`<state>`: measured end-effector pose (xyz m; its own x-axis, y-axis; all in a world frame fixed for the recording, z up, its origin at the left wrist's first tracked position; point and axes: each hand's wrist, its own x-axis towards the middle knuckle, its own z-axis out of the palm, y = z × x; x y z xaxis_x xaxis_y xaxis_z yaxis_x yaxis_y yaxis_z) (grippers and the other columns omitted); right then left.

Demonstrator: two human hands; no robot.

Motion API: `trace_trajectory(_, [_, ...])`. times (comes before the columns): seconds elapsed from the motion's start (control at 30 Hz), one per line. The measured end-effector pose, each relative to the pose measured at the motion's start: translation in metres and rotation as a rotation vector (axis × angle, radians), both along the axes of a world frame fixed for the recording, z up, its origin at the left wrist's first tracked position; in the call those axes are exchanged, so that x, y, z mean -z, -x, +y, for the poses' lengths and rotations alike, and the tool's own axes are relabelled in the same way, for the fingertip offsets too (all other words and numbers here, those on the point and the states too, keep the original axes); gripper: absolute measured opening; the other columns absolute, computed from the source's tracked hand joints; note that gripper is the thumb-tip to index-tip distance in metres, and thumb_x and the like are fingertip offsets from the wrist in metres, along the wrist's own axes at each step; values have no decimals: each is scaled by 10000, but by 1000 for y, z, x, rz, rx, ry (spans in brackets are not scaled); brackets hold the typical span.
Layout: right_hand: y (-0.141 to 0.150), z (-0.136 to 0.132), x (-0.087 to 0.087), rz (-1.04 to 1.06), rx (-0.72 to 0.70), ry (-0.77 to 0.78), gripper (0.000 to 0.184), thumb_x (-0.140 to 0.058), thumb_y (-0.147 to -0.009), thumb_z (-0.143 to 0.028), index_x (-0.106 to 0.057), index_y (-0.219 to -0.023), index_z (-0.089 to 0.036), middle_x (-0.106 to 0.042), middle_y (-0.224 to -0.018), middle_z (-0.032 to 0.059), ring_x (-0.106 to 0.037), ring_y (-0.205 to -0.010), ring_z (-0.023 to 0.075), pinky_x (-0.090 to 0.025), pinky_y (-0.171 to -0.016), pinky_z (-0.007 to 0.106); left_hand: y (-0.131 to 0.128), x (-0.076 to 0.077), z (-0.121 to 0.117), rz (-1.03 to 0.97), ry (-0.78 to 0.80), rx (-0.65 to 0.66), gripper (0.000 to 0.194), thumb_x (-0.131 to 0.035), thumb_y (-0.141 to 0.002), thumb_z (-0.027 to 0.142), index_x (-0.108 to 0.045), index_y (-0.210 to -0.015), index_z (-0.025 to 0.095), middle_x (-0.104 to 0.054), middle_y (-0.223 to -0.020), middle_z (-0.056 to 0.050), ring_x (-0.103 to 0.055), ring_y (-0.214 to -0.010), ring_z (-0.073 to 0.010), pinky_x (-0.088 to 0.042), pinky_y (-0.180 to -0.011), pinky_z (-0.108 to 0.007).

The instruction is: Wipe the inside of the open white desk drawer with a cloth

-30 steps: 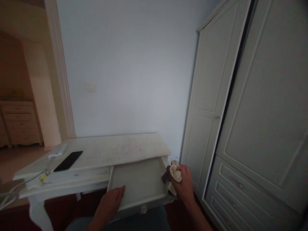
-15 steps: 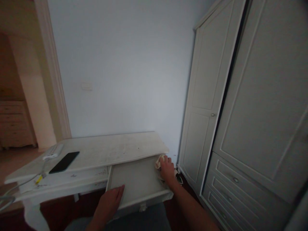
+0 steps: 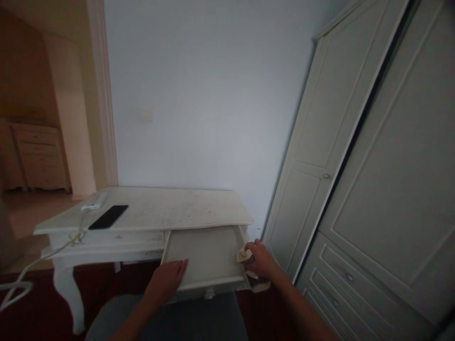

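Observation:
A pulled-out drawer (image 3: 208,253) of the white desk (image 3: 192,203) stands in front of me, with a bare inside and a knob on its front. My left hand (image 3: 168,279) grips the drawer's left side, its fingers over the edge. On the opposite side, my right hand (image 3: 260,259) is closed round a crumpled beige and brown cloth (image 3: 244,255). The cloth touches the drawer's right side near the front corner, and part of it hangs down outside. My right palm is hidden.
A dark phone (image 3: 108,217) and a white power strip (image 3: 94,201) lie on the desk's left part. A white cable (image 3: 26,270) runs off to the left. The tall wardrobe (image 3: 313,180) stands close on the right.
My right hand has slid the cloth along the drawer's right side towards me. My left hand stays at the left side. The view has shifted, so the desk's leg shows more.

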<state>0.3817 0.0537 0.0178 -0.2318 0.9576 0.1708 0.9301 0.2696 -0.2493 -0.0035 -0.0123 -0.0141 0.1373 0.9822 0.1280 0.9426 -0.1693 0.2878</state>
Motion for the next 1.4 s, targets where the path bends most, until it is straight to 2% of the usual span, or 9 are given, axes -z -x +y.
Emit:
trace_trajectory(0.1, [-4,-16,2,-15,-24,35,490,-830,-717,-342,-708,-1189,-292,-580,-1250,83,-596,-1149,289,-443,-965,350,-1,-1,1,13,11,-23,714,-113,-1085,493,-763,-1018,204,-809,-1057,-126,-752,-1066,-272,-521,-980,-382])
trace_trajectory(0.2, [13,-11,-2,-76,54,2,411,-789,-771,-353,-719,-1166,-265,-578,-1268,110,-594,-1141,304,-450,-963,376,0,1,2,5,-10,-20,713,-114,-1084,501,-761,-1026,208,-810,-1060,-123,-749,-1070,-260,-513,-981,-366])
trace_trajectory(0.4, [57,36,-12,-161,123,-128,470,-723,-814,-204,-654,-1274,-278,-503,-1472,142,-475,-1286,352,-484,-895,380,0,0,0,-15,-3,-29,658,-157,-1080,493,-764,-1021,246,-817,-1039,-99,-745,-1054,-240,-512,-979,-348])
trace_trajectory(0.63, [61,80,-25,-67,249,-170,464,-640,-917,-268,-596,-1378,-237,-543,-1349,159,-526,-1205,308,-456,-940,370,2,2,1,26,13,-17,649,-160,-1086,471,-762,-1056,230,-809,-1065,-113,-745,-1053,-244,-517,-979,-361])
trace_trajectory(0.8, [43,77,-36,-123,104,-53,544,-778,-797,-305,-685,-1329,-241,-624,-1331,129,-590,-1203,279,-448,-985,335,3,5,2,37,-11,13,592,-222,-1084,485,-758,-1143,240,-799,-1154,-126,-738,-1096,-263,-519,-962,-361])
trace_trajectory(0.9, [32,71,-46,-203,-9,80,461,-834,-722,-362,-784,-1167,-253,-733,-1177,91,-667,-1092,273,-488,-898,316,-1,0,1,20,-2,-28,677,-153,-1090,490,-771,-1024,222,-812,-1080,-120,-751,-1066,-262,-521,-963,-369])
trace_trajectory(1.07, [30,62,-52,-322,-121,291,345,-898,-567,-389,-842,-879,-252,-792,-912,40,-732,-833,249,-518,-715,285,-3,-6,-1,19,-7,-14,682,-147,-1085,496,-769,-1038,219,-814,-1077,-122,-756,-1052,-263,-525,-960,-376])
trace_trajectory(1.2, [38,51,-43,-343,-92,253,467,-900,-553,-404,-839,-988,-246,-775,-1116,91,-736,-946,290,-539,-788,321,0,-1,-1,9,-19,0,687,-136,-1079,508,-765,-1049,232,-814,-1040,-117,-748,-1051,-256,-520,-961,-361])
trace_trajectory(1.4, [47,50,-35,-254,44,23,384,-744,-824,-315,-742,-1194,-213,-626,-1321,142,-629,-1186,301,-505,-935,352,1,5,1,-12,-29,-7,643,-182,-1076,525,-760,-1040,244,-807,-1059,-119,-744,-1035,-252,-508,-963,-353])
